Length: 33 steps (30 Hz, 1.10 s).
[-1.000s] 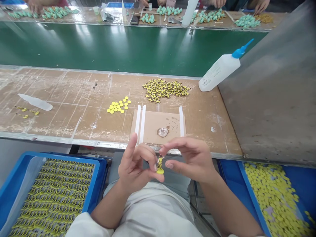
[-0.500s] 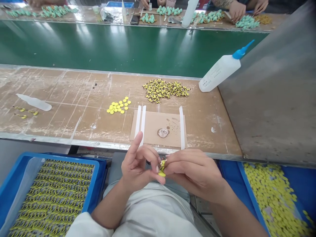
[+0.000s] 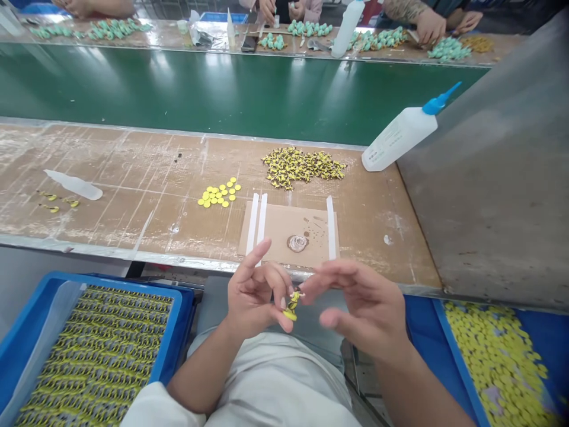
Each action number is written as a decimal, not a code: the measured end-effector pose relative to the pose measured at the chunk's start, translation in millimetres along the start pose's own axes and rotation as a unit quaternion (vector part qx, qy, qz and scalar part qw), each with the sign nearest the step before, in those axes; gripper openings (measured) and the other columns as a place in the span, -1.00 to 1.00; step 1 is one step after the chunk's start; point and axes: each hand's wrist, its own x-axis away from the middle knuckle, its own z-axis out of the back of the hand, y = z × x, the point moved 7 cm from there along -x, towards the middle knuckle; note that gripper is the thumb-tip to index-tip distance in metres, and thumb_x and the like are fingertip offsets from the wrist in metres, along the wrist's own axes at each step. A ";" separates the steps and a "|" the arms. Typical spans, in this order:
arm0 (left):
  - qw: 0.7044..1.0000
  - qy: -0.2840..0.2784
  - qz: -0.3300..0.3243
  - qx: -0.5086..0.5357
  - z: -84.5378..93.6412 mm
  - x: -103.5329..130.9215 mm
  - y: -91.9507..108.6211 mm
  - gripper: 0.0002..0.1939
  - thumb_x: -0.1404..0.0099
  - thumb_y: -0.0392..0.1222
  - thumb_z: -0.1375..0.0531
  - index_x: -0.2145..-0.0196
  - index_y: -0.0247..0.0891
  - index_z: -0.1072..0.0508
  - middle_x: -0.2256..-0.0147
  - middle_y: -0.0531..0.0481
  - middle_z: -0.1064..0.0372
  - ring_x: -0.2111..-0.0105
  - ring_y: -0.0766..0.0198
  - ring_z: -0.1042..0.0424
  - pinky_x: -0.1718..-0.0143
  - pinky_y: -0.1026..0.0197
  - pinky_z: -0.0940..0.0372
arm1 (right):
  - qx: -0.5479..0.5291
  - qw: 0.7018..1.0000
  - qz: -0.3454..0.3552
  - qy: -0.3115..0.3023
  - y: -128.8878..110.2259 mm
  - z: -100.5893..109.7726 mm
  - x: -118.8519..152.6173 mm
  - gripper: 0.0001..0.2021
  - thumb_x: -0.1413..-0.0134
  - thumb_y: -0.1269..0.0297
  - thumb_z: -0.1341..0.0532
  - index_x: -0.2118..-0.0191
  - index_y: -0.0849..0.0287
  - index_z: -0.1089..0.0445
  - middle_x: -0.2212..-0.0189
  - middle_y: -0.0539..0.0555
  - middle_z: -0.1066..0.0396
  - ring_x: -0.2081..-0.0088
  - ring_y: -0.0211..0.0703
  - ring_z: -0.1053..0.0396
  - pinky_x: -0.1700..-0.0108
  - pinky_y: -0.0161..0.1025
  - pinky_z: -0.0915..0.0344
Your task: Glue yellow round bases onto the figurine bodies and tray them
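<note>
In the head view, the left hand (image 3: 253, 299) pinches a small yellow figure (image 3: 294, 300) by its round base (image 3: 290, 315), the thumb beneath, bent fingers close above and another finger raised. The figure tilts slightly rightward, in front of the person, just off the near edge of the bench (image 3: 373, 231). The right hand (image 3: 367, 311) is just beside it, thumb and fingers spread well apart with nothing gripped between them; whether a fingertip touches the figure, I cannot tell.

On the bench, white strips (image 3: 331, 228) lie across a cardboard sheet (image 3: 275, 240) bearing a whitish round blob (image 3: 297, 242). Behind it is a pile of yellow-and-dark figures (image 3: 302, 167); yellow discs (image 3: 214, 197) lie to the left. A blue-tipped bottle (image 3: 398, 141) leans near the metal panel (image 3: 498, 190). Below, a left blue tray (image 3: 168, 347) holds rows of yellow-and-dark pieces (image 3: 98, 350); more discs (image 3: 493, 356) fill the right. Beyond a green surface (image 3: 178, 95), a co-worker's hand (image 3: 431, 26) is near mint-green pieces (image 3: 448, 50).
</note>
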 end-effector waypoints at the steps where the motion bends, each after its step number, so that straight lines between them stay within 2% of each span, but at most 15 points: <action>1: 1.000 -0.005 0.007 0.004 0.0 0.3 -1.8 0.00 0.00 -0.12 -0.54 -0.35 -0.07 -0.24 0.57 0.16 -0.36 0.43 0.33 -0.42 0.27 0.29 -0.38 | -0.039 0.998 -0.042 0.003 6.9 -0.8 -0.8 -0.64 -0.15 0.17 -0.49 -0.03 0.06 -0.50 0.29 0.08 -0.57 0.33 -0.12 -0.56 0.23 -0.27 -0.54; 3: 1.000 -0.016 0.018 0.004 0.3 0.5 -4.7 -0.01 0.00 -0.14 -0.54 -0.34 -0.09 -0.26 0.56 0.15 -0.37 0.43 0.34 -0.41 0.25 0.29 -0.39 | -0.098 0.989 -0.106 -0.008 18.6 -6.7 -3.1 -0.78 -0.16 0.24 -0.48 0.10 0.12 -0.58 0.35 0.10 -0.57 0.37 -0.12 -0.56 0.31 -0.30 -0.54; 5: 1.000 -0.018 0.018 -0.002 1.8 -0.1 -5.6 -0.06 0.00 -0.14 -0.54 -0.31 -0.09 -0.32 0.56 0.14 -0.37 0.44 0.35 -0.39 0.27 0.30 -0.39 | -0.144 0.978 -0.153 -0.015 28.5 -13.5 -5.4 -0.86 -0.08 0.31 -0.51 0.25 0.16 -0.61 0.41 0.10 -0.56 0.42 -0.14 -0.55 0.37 -0.35 -0.53; 8: 0.999 0.027 -0.006 -0.021 10.2 -1.6 -2.2 -0.16 0.03 -0.15 -0.55 -0.22 -0.03 -0.43 0.55 0.15 -0.36 0.48 0.40 -0.38 0.33 0.36 -0.39 | -0.203 0.962 -0.183 -0.001 38.9 -20.9 -7.9 -0.88 -0.04 0.34 -0.52 0.31 0.14 -0.62 0.46 0.07 -0.55 0.46 -0.19 -0.54 0.39 -0.42 -0.52; 11: 0.992 0.105 -0.032 -0.056 21.5 0.3 4.3 -0.22 0.09 -0.16 -0.58 -0.13 0.00 -0.52 0.50 0.13 -0.42 0.48 0.41 -0.42 0.35 0.36 -0.43 | -0.206 0.963 -0.171 0.039 41.9 -22.4 -9.1 -0.88 -0.02 0.34 -0.54 0.33 0.12 -0.61 0.46 0.06 -0.55 0.46 -0.20 -0.54 0.37 -0.42 -0.53; 14: 0.981 0.155 -0.047 -0.110 28.3 6.2 12.3 -0.29 0.07 -0.20 -0.57 -0.07 0.01 -0.56 0.43 0.07 -0.52 0.44 0.35 -0.52 0.34 0.33 -0.49 | -0.171 0.969 -0.159 0.084 40.8 -22.0 -9.2 -0.88 -0.04 0.34 -0.53 0.33 0.12 -0.60 0.46 0.05 -0.55 0.45 -0.18 -0.55 0.35 -0.41 -0.54; 21: 0.957 0.188 -0.058 -0.212 38.3 20.0 25.7 -0.35 -0.01 -0.40 -0.51 -0.05 0.01 -0.58 0.33 0.02 -0.65 0.40 0.25 -0.62 0.31 0.27 -0.58 | -0.088 0.985 -0.099 0.108 34.4 -28.2 -16.8 -0.89 -0.05 0.36 -0.51 0.32 0.12 -0.59 0.46 0.05 -0.56 0.45 -0.21 -0.55 0.35 -0.47 -0.52; 25: 0.951 0.214 -0.050 -0.219 45.7 26.0 30.1 -0.38 0.00 -0.44 -0.50 -0.01 -0.01 -0.60 0.39 0.05 -0.65 0.40 0.22 -0.63 0.27 0.23 -0.59 | -0.065 0.990 -0.085 0.089 36.6 -34.8 -19.6 -0.91 -0.07 0.34 -0.50 0.33 0.14 -0.60 0.46 0.06 -0.56 0.46 -0.21 -0.54 0.35 -0.45 -0.52; 29: 0.953 0.219 -0.041 -0.207 52.5 26.1 34.5 -0.37 -0.01 -0.45 -0.49 -0.02 -0.01 -0.60 0.38 0.05 -0.65 0.43 0.26 -0.62 0.31 0.28 -0.58 | -0.051 0.993 -0.078 0.068 41.3 -43.8 -24.6 -0.87 -0.08 0.28 -0.49 0.32 0.17 -0.58 0.46 0.07 -0.54 0.47 -0.19 -0.52 0.37 -0.40 -0.52; 31: 0.952 0.224 -0.025 -0.206 62.6 22.9 34.9 -0.40 -0.02 -0.43 -0.49 -0.01 -0.03 -0.60 0.36 0.03 -0.65 0.42 0.27 -0.62 0.32 0.29 -0.57 | -0.034 0.995 -0.070 0.064 45.9 -50.9 -33.0 -0.83 -0.09 0.24 -0.48 0.32 0.19 -0.55 0.45 0.08 -0.53 0.46 -0.17 -0.52 0.37 -0.37 -0.52; 33: 0.946 0.239 -0.008 -0.220 80.1 18.7 36.2 -0.43 -0.02 -0.37 -0.50 -0.01 -0.09 -0.60 0.30 -0.03 -0.65 0.36 0.24 -0.63 0.27 0.25 -0.57 | 0.002 0.997 -0.062 0.055 53.8 -62.4 -47.5 -0.80 -0.12 0.19 -0.45 0.31 0.21 -0.53 0.45 0.08 -0.53 0.46 -0.16 -0.52 0.37 -0.34 -0.51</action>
